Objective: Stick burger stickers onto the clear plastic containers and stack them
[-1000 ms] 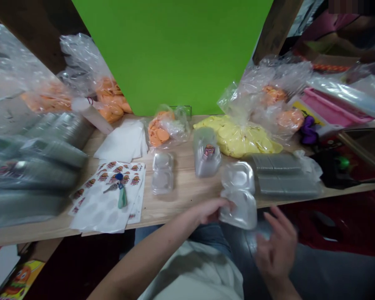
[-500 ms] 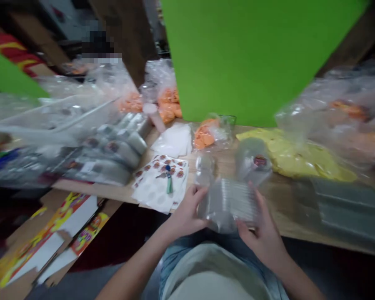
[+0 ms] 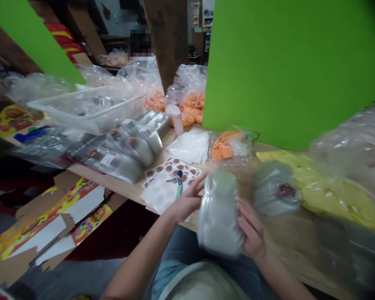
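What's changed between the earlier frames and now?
The right hand, free at first, now holds the clear container stack with the left hand; since the second frame, the stack has turned lengthwise away from the person. The view swung left. The keyring, sticker sheets and orange bag stayed put.

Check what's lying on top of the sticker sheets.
A key with a blue tag and green strap lies on the sticker sheets. The left hand blocks part of them, so anything there is hidden.
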A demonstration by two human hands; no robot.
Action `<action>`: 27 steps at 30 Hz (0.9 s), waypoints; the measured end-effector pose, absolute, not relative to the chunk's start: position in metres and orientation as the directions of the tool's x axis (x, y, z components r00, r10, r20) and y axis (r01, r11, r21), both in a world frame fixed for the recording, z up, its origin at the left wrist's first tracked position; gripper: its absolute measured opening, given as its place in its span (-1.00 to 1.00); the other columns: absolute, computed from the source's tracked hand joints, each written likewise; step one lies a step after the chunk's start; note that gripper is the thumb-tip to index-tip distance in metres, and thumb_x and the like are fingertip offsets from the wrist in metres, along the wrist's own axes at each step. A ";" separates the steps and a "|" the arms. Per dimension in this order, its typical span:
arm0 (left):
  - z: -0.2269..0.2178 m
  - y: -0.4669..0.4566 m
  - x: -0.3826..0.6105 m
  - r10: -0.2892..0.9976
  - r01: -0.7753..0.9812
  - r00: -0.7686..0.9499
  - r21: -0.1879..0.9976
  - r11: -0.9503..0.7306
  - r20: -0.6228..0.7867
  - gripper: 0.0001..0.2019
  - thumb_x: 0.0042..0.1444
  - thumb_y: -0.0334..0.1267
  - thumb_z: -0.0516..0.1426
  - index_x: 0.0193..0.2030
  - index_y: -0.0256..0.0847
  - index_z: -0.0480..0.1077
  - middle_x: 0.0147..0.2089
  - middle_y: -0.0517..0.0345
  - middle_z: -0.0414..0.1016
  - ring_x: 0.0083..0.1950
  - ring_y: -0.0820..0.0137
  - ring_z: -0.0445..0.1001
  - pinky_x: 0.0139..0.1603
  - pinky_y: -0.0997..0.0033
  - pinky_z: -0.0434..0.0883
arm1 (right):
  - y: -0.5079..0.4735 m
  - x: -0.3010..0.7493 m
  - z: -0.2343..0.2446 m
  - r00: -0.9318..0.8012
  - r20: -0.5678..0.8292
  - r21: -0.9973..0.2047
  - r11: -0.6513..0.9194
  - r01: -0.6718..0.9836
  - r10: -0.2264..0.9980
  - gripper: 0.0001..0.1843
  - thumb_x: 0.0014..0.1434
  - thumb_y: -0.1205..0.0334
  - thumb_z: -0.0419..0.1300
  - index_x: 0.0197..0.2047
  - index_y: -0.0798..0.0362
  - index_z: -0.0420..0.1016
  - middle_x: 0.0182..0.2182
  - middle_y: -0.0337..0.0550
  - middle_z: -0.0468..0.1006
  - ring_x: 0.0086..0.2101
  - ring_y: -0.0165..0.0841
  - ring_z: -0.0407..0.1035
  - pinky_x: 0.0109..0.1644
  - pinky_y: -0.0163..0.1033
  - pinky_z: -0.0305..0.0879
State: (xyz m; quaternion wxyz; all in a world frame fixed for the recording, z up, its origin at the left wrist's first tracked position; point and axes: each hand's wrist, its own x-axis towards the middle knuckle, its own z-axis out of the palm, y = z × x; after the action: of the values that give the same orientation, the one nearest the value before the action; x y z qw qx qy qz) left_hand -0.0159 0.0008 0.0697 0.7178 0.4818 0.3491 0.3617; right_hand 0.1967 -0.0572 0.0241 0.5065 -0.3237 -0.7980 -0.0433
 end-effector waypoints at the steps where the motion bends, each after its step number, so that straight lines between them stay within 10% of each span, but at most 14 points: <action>1: 0.069 0.000 -0.020 0.825 -0.229 0.524 0.898 0.375 -0.211 -0.25 -0.08 -0.07 0.16 0.29 0.05 0.00 0.21 0.04 0.23 0.05 0.16 0.39 -0.05 0.21 0.35 | -0.057 0.196 0.021 -0.293 0.839 -0.238 0.793 0.561 0.459 -0.61 0.06 0.49 0.08 -0.05 -0.04 0.26 0.08 -0.01 0.32 0.12 -0.10 0.21 -0.05 0.14 0.42; 5: 0.081 0.013 -0.015 0.803 -0.264 0.496 0.823 0.502 -0.331 -0.25 -0.05 0.09 0.11 0.28 -0.09 0.05 0.10 -0.04 0.36 -0.03 0.20 0.44 -0.11 0.28 0.38 | -0.044 0.187 0.012 -0.376 0.829 -0.163 0.822 0.545 0.414 -0.65 0.05 0.50 0.13 -0.12 -0.05 0.32 0.04 -0.12 0.39 0.13 -0.20 0.20 0.03 0.05 0.39; 10: 0.097 0.056 0.000 0.848 -0.151 0.407 0.891 0.429 -0.339 -0.18 -0.19 -0.27 0.27 0.26 -0.07 0.05 -0.03 0.06 0.47 -0.13 0.26 0.48 -0.21 0.40 0.40 | -0.016 0.166 0.013 -0.361 0.793 -0.155 0.736 0.659 0.491 -0.62 0.08 0.43 0.16 -0.04 -0.11 0.33 0.03 -0.16 0.40 0.22 -0.22 0.02 0.15 0.04 0.27; 15: 0.067 0.040 -0.045 0.808 -0.232 0.278 0.780 0.581 -0.519 -0.59 -0.16 -0.09 0.18 -0.16 -0.24 0.43 -0.39 0.06 0.53 -0.41 0.27 0.49 -0.36 0.28 0.43 | -0.031 0.129 0.027 -0.413 0.740 -0.209 0.765 0.610 0.531 -0.51 0.11 0.24 0.18 0.12 -0.14 0.24 0.14 -0.13 0.31 0.23 -0.13 -0.03 0.17 0.07 0.21; 18: 0.060 0.032 -0.052 0.744 -0.247 0.275 0.703 0.667 -0.609 -0.63 -0.09 -0.01 0.12 -0.28 -0.29 0.45 -0.38 0.00 0.54 -0.36 0.23 0.51 -0.26 0.19 0.44 | -0.040 0.131 0.027 -0.380 0.703 -0.330 0.750 0.574 0.601 -0.47 0.16 0.32 0.07 0.20 -0.10 0.15 0.22 -0.06 0.19 0.24 -0.13 -0.04 0.19 0.10 0.16; 22: 0.064 0.068 -0.001 0.821 -0.098 0.384 0.866 0.491 -0.422 -0.43 -0.18 -0.26 0.25 0.06 -0.19 0.31 -0.07 0.04 0.49 -0.11 0.25 0.48 -0.06 0.27 0.39 | -0.033 0.170 0.011 -0.130 0.526 -0.620 0.484 0.617 0.840 -0.32 0.10 0.53 -0.11 0.29 -0.04 0.00 0.25 -0.06 0.13 0.26 -0.21 -0.11 0.22 0.14 0.09; 27: 0.050 0.112 0.047 0.812 0.096 0.464 0.931 0.352 -0.355 -0.33 -0.16 -0.20 0.27 0.16 -0.18 0.24 0.08 0.00 0.38 0.08 0.23 0.36 0.09 0.26 0.29 | -0.024 0.210 -0.018 0.169 0.263 -0.869 0.157 0.469 0.950 -0.42 0.12 0.49 -0.16 0.17 -0.07 0.24 0.13 -0.13 0.33 0.18 -0.28 0.11 0.21 0.07 0.13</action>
State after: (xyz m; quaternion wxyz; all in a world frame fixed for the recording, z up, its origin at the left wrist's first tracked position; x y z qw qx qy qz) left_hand 0.0470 0.1121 0.0499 0.6895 0.5065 0.4480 0.2595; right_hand 0.2103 -0.0239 -0.0183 0.4760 -0.5981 -0.5933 0.2525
